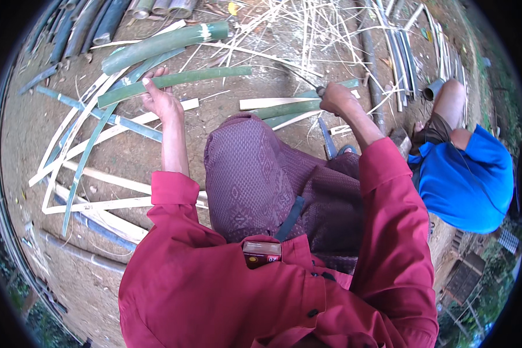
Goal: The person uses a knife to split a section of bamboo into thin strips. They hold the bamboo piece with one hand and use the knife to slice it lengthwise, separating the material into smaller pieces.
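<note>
My left hand (pixel 163 103) is closed around a green split bamboo strip (pixel 211 73), which lies nearly level in front of me, thumb on its upper face. In my right hand (pixel 339 100) is a knife (pixel 301 77), gripped by its handle. The thin dark blade points forward and left, apart from the strip's right end. Below the knife, green and pale split bamboo pieces (pixel 293 109) rest on the ground just beyond my knee. A thick green bamboo length (pixel 165 46) lies farther forward, beyond the strip in my left hand.
Pale shavings (pixel 296 26) litter the ground ahead. Crossed bamboo slats (pixel 107 137) lie at left, with dark bamboo poles (pixel 84 29) stacked far left. A person in a blue shirt (pixel 467 182) sits close on my right, near more bamboo strips (pixel 405 58).
</note>
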Demonstrator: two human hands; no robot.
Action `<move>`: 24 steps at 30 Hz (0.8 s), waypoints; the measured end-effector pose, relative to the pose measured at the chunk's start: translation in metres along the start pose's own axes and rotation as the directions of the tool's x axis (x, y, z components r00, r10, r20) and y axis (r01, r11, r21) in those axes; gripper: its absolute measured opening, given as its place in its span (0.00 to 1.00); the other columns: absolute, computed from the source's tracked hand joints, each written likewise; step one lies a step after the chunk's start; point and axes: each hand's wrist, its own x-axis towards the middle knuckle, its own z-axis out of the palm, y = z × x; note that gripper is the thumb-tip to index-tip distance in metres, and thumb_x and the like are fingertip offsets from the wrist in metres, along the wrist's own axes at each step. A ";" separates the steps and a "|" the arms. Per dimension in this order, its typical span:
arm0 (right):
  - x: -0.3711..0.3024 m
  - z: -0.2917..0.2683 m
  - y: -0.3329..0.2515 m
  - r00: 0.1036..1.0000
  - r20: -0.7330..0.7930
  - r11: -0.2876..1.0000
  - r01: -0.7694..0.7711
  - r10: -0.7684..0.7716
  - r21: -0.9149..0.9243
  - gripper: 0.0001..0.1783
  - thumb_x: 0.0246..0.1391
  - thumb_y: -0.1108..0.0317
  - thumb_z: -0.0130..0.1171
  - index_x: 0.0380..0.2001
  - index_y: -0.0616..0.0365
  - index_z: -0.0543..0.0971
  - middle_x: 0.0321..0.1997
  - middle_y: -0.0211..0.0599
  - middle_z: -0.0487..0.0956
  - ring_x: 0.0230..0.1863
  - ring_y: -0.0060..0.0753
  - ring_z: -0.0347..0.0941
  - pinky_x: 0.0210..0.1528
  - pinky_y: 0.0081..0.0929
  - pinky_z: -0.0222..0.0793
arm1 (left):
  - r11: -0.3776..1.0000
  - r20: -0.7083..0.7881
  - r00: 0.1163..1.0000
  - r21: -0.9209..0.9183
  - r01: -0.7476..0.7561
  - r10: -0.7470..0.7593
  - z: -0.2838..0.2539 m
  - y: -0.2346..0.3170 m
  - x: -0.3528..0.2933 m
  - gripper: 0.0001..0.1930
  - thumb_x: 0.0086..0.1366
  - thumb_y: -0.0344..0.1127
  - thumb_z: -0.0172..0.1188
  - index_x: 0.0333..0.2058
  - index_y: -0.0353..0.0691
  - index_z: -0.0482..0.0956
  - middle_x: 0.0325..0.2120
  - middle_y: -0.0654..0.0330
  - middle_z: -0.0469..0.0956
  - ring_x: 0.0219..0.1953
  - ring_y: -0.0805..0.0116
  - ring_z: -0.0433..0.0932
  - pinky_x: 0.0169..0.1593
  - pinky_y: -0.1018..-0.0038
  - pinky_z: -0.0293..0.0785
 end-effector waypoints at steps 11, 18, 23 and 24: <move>-0.044 0.050 0.002 0.992 -0.123 0.975 0.064 -0.038 0.211 0.19 0.47 0.63 0.56 0.38 0.67 0.77 0.33 0.55 0.80 0.34 0.48 0.79 0.39 0.42 0.75 | 0.990 0.291 0.957 0.138 -0.039 -0.003 0.026 -0.022 -0.037 0.16 0.69 0.42 0.51 0.46 0.34 0.70 0.39 0.52 0.79 0.45 0.62 0.77 0.52 0.67 0.73; -0.027 0.105 0.008 0.987 -0.034 0.945 0.161 -0.158 0.286 0.21 0.40 0.60 0.61 0.37 0.64 0.79 0.37 0.55 0.80 0.40 0.51 0.78 0.45 0.39 0.73 | 0.996 0.158 0.984 0.044 0.071 -0.077 0.022 0.001 -0.047 0.16 0.69 0.41 0.51 0.46 0.35 0.70 0.37 0.51 0.80 0.43 0.60 0.78 0.51 0.64 0.74; -0.026 0.128 0.012 0.984 -0.059 0.950 0.180 -0.171 0.255 0.20 0.41 0.59 0.61 0.33 0.66 0.79 0.23 0.50 0.80 0.26 0.41 0.80 0.34 0.35 0.74 | 0.978 0.042 0.982 0.092 -0.188 0.185 -0.038 0.120 -0.010 0.16 0.66 0.42 0.55 0.41 0.32 0.72 0.19 0.61 0.74 0.23 0.69 0.75 0.33 0.71 0.75; -0.023 0.127 0.016 0.980 -0.071 0.955 0.195 -0.184 0.221 0.20 0.41 0.59 0.61 0.32 0.66 0.79 0.23 0.49 0.80 0.25 0.40 0.80 0.33 0.34 0.74 | 0.974 -0.005 0.996 0.207 -0.088 0.091 -0.044 0.144 -0.008 0.16 0.66 0.42 0.56 0.40 0.32 0.73 0.15 0.64 0.71 0.18 0.73 0.71 0.26 0.75 0.73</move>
